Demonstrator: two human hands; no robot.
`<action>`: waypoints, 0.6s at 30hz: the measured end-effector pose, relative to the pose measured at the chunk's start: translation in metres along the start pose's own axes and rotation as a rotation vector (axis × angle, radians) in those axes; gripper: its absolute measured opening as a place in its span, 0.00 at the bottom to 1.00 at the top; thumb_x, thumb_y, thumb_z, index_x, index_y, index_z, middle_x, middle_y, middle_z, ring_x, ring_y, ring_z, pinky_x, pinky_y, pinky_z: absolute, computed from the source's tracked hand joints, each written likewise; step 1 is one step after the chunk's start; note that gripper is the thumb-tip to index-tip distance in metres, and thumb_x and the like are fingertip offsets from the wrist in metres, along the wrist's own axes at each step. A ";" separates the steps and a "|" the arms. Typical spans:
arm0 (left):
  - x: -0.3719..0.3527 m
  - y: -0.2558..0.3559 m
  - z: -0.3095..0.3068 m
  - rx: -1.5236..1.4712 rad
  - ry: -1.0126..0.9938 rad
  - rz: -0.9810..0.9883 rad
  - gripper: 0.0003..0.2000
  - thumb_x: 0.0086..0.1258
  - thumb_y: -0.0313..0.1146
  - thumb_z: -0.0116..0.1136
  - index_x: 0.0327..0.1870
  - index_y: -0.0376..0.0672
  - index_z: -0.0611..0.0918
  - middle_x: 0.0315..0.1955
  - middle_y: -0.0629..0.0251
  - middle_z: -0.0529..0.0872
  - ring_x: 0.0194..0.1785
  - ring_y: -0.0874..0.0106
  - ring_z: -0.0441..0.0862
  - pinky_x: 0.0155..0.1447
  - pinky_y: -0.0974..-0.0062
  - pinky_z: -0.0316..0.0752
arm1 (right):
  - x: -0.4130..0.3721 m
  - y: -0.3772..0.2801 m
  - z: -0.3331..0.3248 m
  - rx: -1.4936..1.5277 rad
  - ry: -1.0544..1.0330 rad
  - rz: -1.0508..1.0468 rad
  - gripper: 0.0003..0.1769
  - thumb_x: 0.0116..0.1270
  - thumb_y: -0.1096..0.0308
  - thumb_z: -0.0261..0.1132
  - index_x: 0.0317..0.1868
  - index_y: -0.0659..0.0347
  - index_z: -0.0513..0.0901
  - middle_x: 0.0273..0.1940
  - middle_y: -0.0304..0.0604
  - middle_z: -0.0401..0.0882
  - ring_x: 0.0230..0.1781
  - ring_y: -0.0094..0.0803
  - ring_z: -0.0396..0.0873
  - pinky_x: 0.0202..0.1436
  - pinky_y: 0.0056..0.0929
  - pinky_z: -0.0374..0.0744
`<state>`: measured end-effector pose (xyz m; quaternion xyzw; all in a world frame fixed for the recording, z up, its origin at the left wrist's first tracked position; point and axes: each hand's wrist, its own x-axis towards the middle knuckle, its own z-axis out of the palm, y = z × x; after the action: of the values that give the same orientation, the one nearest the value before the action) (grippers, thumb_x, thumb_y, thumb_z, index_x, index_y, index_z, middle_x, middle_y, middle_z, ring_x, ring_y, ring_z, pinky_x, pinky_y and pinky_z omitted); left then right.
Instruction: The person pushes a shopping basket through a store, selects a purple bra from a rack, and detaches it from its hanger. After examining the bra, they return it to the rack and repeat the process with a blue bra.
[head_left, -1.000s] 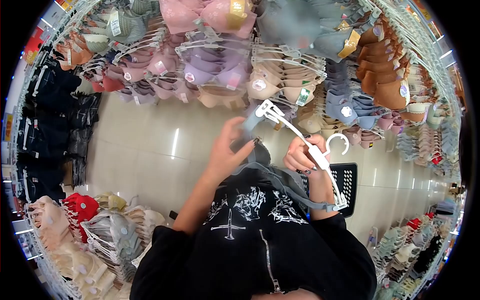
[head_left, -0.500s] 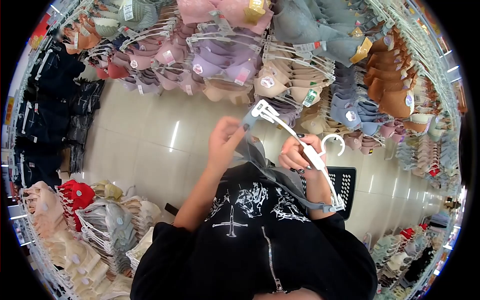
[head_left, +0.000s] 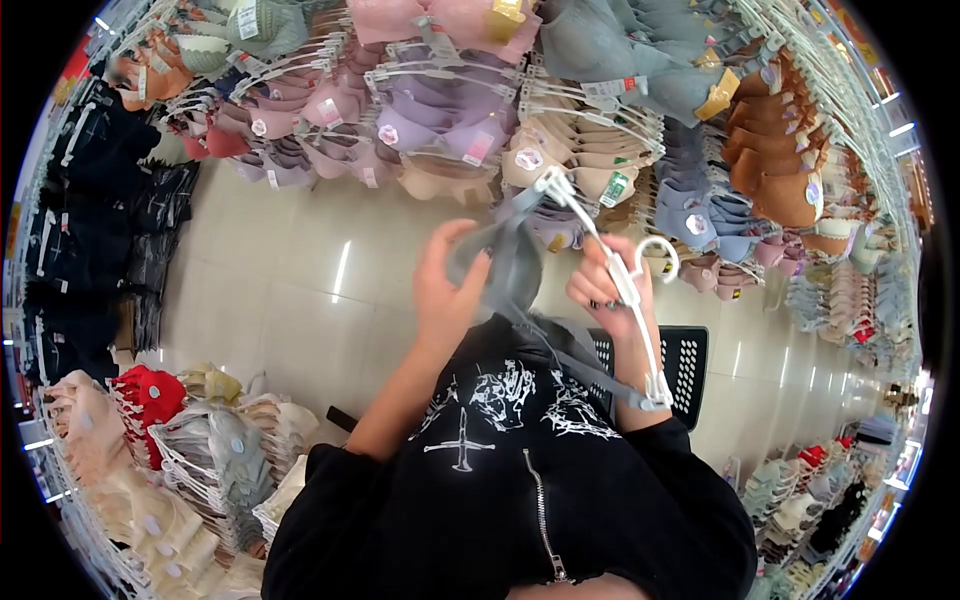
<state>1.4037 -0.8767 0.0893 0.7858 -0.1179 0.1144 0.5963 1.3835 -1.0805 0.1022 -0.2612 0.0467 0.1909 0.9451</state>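
Note:
A grey bra (head_left: 515, 265), partly blurred, hangs between my hands from a white plastic hanger (head_left: 625, 285). My right hand (head_left: 610, 285) is closed around the middle of the hanger, just below its hook. One end of the hanger tilts up and away with a grey strap on it. The other end, also carrying a strap, points down by my right forearm. My left hand (head_left: 445, 285) is at the left edge of a bra cup, thumb and fingers curled on it. The lower part of the bra lies against my black top (head_left: 500, 440).
Racks of bras on hangers fill the far side, with lilac bras (head_left: 450, 120) and brown bras (head_left: 780, 170) among them. Dark garments (head_left: 90, 240) hang at left. More bras (head_left: 215, 450) hang at lower left. A black perforated seat (head_left: 685, 370) stands behind my right arm.
My left hand has left the strap at the hanger's upper end and is now at the cup. The hanger's upper end has swung up and right, and the grey cup shows more fully.

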 end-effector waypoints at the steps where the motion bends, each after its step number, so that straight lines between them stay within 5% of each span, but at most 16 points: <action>1: -0.002 -0.004 0.001 -0.023 -0.023 -0.013 0.14 0.60 0.27 0.54 0.47 0.35 0.73 0.42 0.63 0.79 0.48 0.74 0.74 0.52 0.76 0.67 | 0.005 -0.002 -0.009 0.124 -0.028 0.012 0.18 0.68 0.60 0.40 0.21 0.54 0.66 0.06 0.30 0.50 0.07 0.22 0.49 0.16 0.23 0.52; 5: -0.013 0.000 0.007 -0.188 -0.289 -0.077 0.14 0.58 0.29 0.54 0.46 0.38 0.75 0.42 0.58 0.78 0.49 0.65 0.74 0.55 0.72 0.65 | 0.016 -0.009 -0.029 0.164 0.237 -0.159 0.15 0.68 0.60 0.45 0.22 0.53 0.66 0.08 0.32 0.51 0.10 0.23 0.52 0.20 0.23 0.56; 12: -0.033 0.023 0.032 -0.261 -0.648 0.139 0.22 0.58 0.36 0.57 0.52 0.39 0.71 0.49 0.55 0.74 0.53 0.59 0.70 0.57 0.67 0.64 | 0.025 -0.016 -0.035 0.174 0.645 -0.377 0.13 0.66 0.63 0.46 0.23 0.53 0.67 0.10 0.32 0.53 0.13 0.23 0.57 0.25 0.22 0.61; 18: -0.047 0.023 0.046 -0.249 -0.635 0.114 0.23 0.57 0.37 0.59 0.52 0.37 0.70 0.44 0.54 0.75 0.48 0.61 0.73 0.51 0.68 0.68 | 0.035 -0.018 -0.049 0.217 0.810 -0.520 0.09 0.63 0.68 0.43 0.24 0.54 0.65 0.11 0.32 0.55 0.15 0.25 0.58 0.25 0.24 0.63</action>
<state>1.3537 -0.9249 0.0835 0.6955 -0.3542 -0.1182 0.6139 1.4234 -1.1078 0.0622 -0.2176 0.3633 -0.1744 0.8890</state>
